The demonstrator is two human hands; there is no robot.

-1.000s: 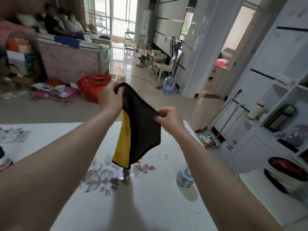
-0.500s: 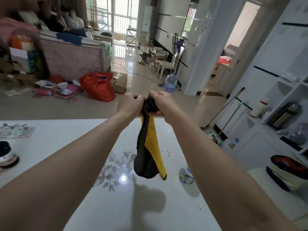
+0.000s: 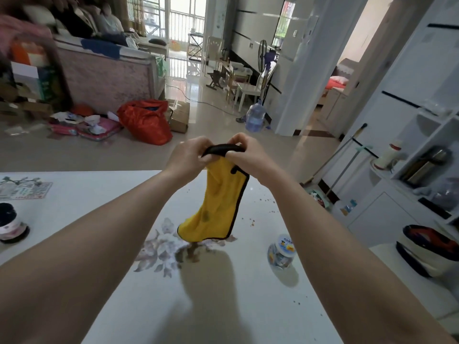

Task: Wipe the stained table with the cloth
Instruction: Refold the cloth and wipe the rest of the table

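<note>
Currently both hands are up in front of me, above the far half of the tabletop (image 3: 87,207). Left hand (image 3: 188,155) and right hand (image 3: 250,157) sit close together, fingers curled and pinching the bunched black top edge of the cloth (image 3: 218,202) between them. Neither hand is free.

Cloth: yellow face toward me, black trim. It hangs straight down from the pinch, long axis vertical. The lower end is low over the floral print (image 3: 159,247); I cannot tell whether it touches the surface.

Dirt:
- brown specks (image 3: 252,221) are scattered to the right of the hanging cloth, on the right hand's side
- a dark patch (image 3: 191,254) sits directly under the cloth's lower end; stain or reflection in the gloss, I cannot tell

A small jar (image 3: 282,252) stands near the specks, on my side of them and slightly further right.

Judgement: wiping has not begun, as the cloth is held up and not pressed flat. The move ahead turns on bringing that vertical cloth down below the fingers and laying it flat. The specks lie below and right of the pinch, so the right hand is the nearer one to carry it there. I would keep a sweep to the right short of the jar, which looks light enough to be knocked.
</note>
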